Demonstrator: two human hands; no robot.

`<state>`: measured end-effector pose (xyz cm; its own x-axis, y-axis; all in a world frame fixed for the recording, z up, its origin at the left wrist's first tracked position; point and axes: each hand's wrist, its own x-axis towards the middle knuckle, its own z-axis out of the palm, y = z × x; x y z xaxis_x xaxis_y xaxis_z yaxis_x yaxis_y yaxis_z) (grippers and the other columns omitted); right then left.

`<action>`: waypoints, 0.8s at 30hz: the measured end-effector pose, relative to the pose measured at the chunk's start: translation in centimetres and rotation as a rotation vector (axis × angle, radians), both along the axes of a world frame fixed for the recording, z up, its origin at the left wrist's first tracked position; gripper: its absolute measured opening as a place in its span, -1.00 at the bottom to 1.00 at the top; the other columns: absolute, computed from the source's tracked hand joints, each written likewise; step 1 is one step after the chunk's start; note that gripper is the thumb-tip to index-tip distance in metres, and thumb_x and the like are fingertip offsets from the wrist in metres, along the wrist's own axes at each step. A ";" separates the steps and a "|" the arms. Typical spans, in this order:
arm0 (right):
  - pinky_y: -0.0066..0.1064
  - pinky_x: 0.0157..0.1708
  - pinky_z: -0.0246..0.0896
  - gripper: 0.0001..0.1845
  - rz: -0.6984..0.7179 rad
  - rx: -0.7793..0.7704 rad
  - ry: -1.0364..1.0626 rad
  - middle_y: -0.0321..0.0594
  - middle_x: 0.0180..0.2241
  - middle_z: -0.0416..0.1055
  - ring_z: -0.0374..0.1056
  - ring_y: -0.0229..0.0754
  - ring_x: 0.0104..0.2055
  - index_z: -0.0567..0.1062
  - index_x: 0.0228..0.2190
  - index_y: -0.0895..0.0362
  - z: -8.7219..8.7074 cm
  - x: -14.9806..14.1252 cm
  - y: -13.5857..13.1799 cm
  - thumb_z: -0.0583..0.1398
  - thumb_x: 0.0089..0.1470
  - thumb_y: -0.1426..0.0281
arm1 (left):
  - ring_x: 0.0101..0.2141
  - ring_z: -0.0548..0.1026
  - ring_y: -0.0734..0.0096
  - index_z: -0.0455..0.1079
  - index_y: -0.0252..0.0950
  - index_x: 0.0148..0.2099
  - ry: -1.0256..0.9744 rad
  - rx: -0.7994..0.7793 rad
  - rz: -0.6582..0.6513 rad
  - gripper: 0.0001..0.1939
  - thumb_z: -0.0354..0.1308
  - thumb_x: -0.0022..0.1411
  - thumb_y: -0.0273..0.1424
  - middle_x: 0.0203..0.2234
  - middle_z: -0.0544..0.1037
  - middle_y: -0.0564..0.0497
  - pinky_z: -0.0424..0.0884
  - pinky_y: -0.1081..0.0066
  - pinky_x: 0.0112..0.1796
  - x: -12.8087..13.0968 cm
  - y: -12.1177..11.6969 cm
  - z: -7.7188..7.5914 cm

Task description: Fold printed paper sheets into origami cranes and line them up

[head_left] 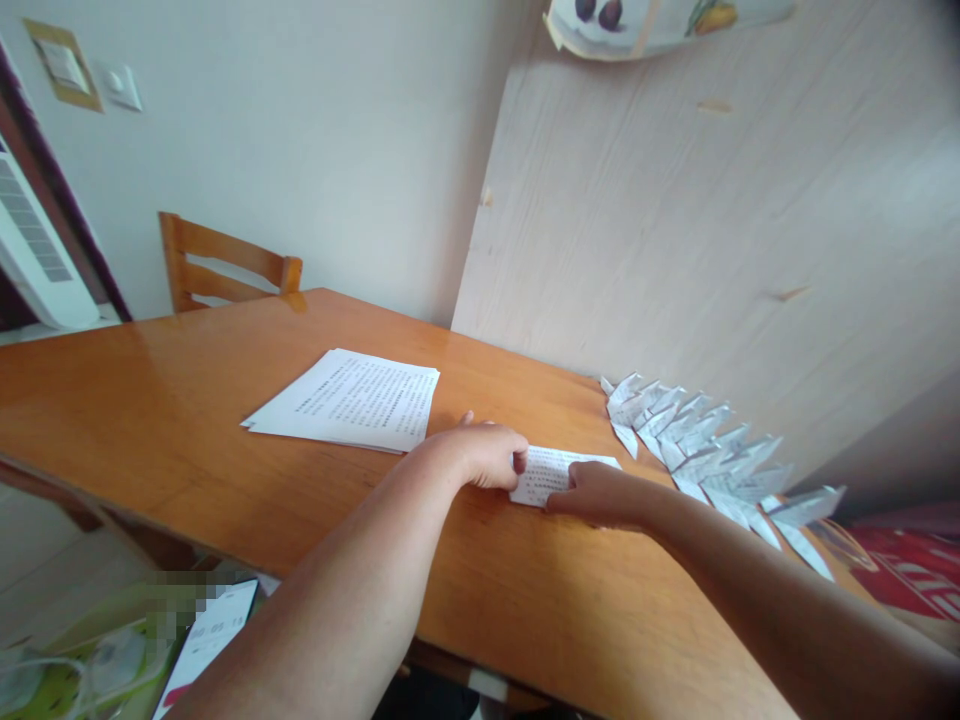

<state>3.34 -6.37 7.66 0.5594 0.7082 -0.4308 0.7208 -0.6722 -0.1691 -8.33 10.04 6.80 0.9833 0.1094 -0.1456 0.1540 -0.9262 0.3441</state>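
Observation:
A printed sheet of paper (546, 470), which looks folded down to a small rectangle, lies on the wooden table in front of me. At its left end is my left hand (491, 455), with curled fingers gripping that edge. My right hand (600, 494) holds the other end, its thumb on the printed face and its remaining fingers mostly hidden. To the left of my hands lies a stack of printed sheets (356, 405), slightly uneven at the edges. A row of folded paper pieces (697, 440) with upright points stands on the right, beyond my right forearm.
The wooden table (187, 400) meets a pale board (637, 250) along its far side. A wooden chair (232, 262) stands behind the far left edge. Below the near edge are a phone (214, 640) and a white cable. Something red (911, 570) lies at far right.

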 end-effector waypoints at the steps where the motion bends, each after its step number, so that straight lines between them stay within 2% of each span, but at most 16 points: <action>1: -0.43 -0.58 0.06 -0.72 -0.003 -0.016 0.010 -0.25 -0.58 0.41 0.32 -0.20 -0.54 0.46 -0.44 0.12 0.1 0.0 0.2 0.23 -0.01 0.14 | 0.00 0.44 0.14 0.49 -0.01 -0.14 0.004 -0.001 0.001 -0.73 0.21 0.04 -0.32 -0.17 0.56 0.07 -0.07 -0.20 0.23 0.0 0.0 0.0; 9: -0.39 -0.53 0.08 -0.65 0.031 -0.103 0.044 -0.31 -0.70 0.32 0.27 -0.19 -0.60 0.45 -0.50 0.10 0.7 -0.3 1.1 0.22 0.00 0.06 | 0.00 0.44 0.13 0.48 -0.02 -0.14 0.003 0.004 0.006 -0.71 0.25 0.02 -0.29 -0.15 0.56 0.07 -0.04 -0.20 0.22 0.0 0.0 0.2; 14: -0.36 -0.48 0.13 -0.68 0.054 -0.140 0.055 -0.31 -0.73 0.30 0.29 -0.16 -0.59 0.42 -0.52 0.09 1.1 -0.4 1.5 0.21 0.00 0.09 | -0.01 0.44 0.12 0.49 -0.01 -0.14 -0.008 0.005 0.000 -0.72 0.23 0.03 -0.28 -0.15 0.57 0.06 0.03 -0.15 0.20 0.0 0.1 0.1; 19: -0.36 -0.54 0.14 -0.73 0.050 -0.142 0.068 -0.32 -0.64 0.34 0.30 -0.17 -0.59 0.42 -0.47 0.09 1.3 -0.6 2.1 0.24 -0.06 0.14 | 0.01 0.43 0.09 0.51 -0.03 -0.14 -0.032 0.023 -0.002 -0.69 0.25 -0.01 -0.25 -0.13 0.55 0.02 0.17 -0.02 0.16 0.0 0.3 0.1; 24: -0.40 -0.59 0.16 -0.76 0.037 -0.137 0.111 -0.31 -0.56 0.37 0.31 -0.22 -0.57 0.42 -0.49 0.10 1.2 -0.6 2.6 0.26 -0.10 0.19 | 0.03 0.41 0.07 0.52 -0.02 -0.16 -0.055 0.038 0.001 -0.70 0.26 -0.02 -0.26 -0.12 0.54 0.02 0.25 0.06 0.11 0.0 0.4 -0.1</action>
